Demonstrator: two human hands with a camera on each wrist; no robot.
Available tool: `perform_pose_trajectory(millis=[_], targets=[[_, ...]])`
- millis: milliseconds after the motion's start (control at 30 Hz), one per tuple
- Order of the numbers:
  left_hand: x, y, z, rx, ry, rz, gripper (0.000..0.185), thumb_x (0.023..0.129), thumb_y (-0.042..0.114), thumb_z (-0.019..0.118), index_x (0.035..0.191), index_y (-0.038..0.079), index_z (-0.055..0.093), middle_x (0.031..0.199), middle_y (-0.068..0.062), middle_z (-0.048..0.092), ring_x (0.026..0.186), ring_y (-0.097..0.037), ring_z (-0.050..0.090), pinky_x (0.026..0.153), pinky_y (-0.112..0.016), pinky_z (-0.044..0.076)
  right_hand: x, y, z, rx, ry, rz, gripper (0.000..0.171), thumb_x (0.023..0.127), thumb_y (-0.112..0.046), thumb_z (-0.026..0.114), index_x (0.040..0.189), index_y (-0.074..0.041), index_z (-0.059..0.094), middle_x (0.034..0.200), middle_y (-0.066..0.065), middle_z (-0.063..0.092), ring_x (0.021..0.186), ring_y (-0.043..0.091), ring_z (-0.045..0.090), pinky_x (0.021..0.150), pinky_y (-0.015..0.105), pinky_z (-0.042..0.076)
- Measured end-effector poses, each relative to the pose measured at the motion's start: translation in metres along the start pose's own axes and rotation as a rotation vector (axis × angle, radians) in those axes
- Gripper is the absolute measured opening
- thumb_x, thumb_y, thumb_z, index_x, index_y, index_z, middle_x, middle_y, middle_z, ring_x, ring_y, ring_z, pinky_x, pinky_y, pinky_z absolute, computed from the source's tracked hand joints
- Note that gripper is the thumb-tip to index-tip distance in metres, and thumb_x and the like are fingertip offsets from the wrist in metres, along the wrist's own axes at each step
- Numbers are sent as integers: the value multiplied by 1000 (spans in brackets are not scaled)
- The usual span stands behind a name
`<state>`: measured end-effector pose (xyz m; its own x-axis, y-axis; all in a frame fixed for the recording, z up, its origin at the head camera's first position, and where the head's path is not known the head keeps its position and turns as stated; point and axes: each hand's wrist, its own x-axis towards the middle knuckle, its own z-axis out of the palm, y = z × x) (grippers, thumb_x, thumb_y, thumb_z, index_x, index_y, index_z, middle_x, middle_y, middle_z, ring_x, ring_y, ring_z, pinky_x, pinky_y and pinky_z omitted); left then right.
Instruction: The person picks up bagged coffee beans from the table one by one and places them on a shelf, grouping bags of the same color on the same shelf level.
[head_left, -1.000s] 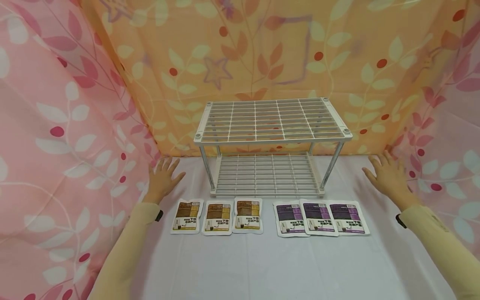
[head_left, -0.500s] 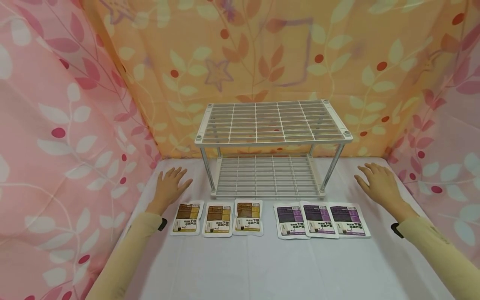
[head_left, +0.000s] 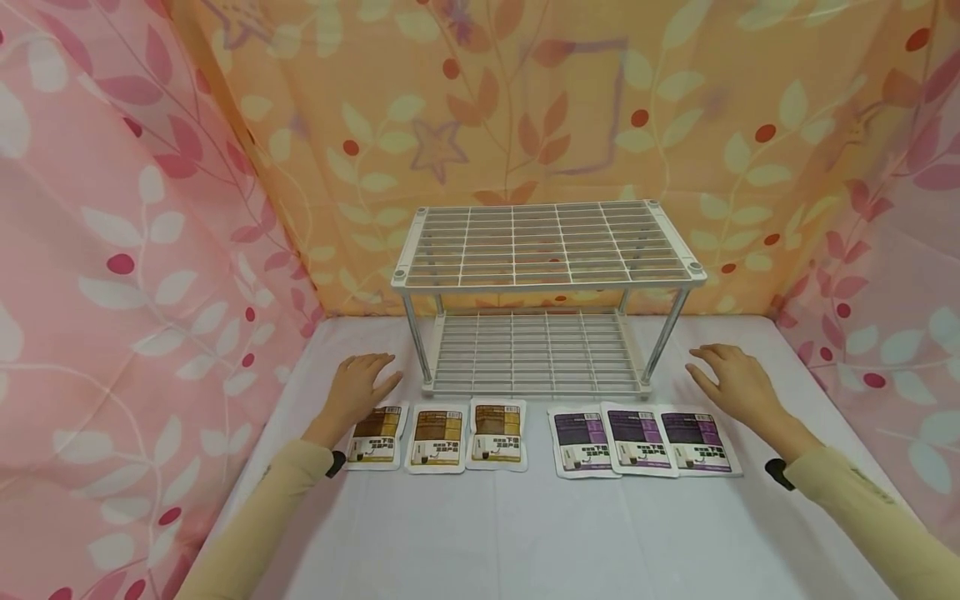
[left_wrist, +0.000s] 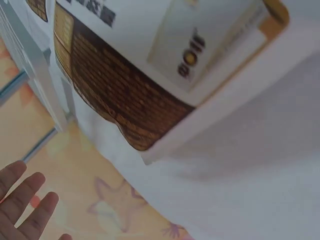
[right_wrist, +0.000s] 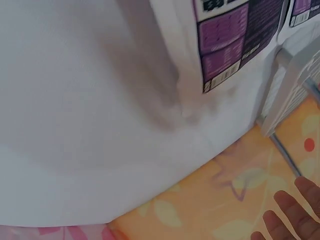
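Well, a white cloth (head_left: 525,542) spreads across the near side, and on it lies a row: three brown packets (head_left: 437,443) side by side on the left, three purple packets (head_left: 639,442) with overlapping edges on the right. The left hand (head_left: 355,393) is by the leftmost brown one, the right hand (head_left: 738,385) just beyond the rightmost purple one, both with fingers loosely spread. Behind the row stands a white two-tier rack (head_left: 547,287), then an orange patterned curtain (head_left: 510,100).
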<state>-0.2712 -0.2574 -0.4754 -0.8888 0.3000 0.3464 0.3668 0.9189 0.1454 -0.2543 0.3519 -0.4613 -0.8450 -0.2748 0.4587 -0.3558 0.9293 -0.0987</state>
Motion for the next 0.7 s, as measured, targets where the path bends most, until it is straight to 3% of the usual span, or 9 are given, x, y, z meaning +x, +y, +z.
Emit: perform_pose_trajectory(millis=[200,467,700], targets=[[-4,15,4,-45,-18,40,49,93,48,48,119,9,62,119,-8,63,112,-30,55,99,-52,36,-4,-15,4,56,12,-13,30,85,-22,65,106,-1,66,102,21,65,97,42,56,77,58,45],[-10,32,12,-118,-34,92,46,91,41,55,125,10,58,120,-9,62,109,-31,57,97,-53,38,-12,-34,10,111,20,-8,27,84,-21,66,104,-3,67,98,17,67,91,39,60,77,57,44],[-14,51,12,-281,-115,39,51,92,43,52,129,7,53,125,-12,59,115,-33,54,98,-53,39,-16,-53,16,186,22,-18,31,83,-18,68,111,-6,65,100,16,67,94,38,59,77,57,43]])
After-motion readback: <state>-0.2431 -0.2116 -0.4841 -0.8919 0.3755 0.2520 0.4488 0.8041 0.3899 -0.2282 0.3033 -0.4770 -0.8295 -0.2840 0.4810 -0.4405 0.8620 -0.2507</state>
